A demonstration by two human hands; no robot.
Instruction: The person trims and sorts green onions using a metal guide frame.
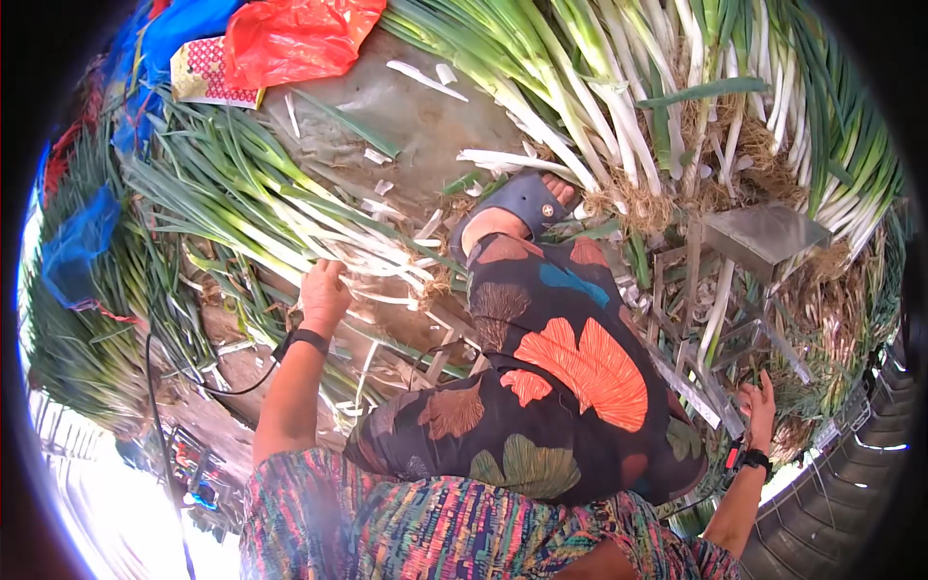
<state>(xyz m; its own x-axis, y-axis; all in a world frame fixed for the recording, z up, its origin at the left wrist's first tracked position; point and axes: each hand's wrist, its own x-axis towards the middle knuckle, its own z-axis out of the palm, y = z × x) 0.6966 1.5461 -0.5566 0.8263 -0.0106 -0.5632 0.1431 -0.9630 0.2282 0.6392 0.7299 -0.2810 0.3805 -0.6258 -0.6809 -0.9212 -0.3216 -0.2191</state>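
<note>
My left hand [326,292] has its fingers curled at the white stems of a pile of green onions [280,217] on the left, closed on an onion stalk. My right hand [760,410] is low on the right with its fingers apart, beside a metal frame [691,391]; nothing shows in its grip. Each wrist wears a dark band. A large heap of green onions [619,116] with rooty ends fills the upper right.
A metal box-like plate [764,237] stands at the right. My sandalled foot [512,211] rests between the piles. A red plastic bag [295,41] and blue plastic [79,246] lie at the left. Scraps of leaf and stem litter the brown ground [338,106].
</note>
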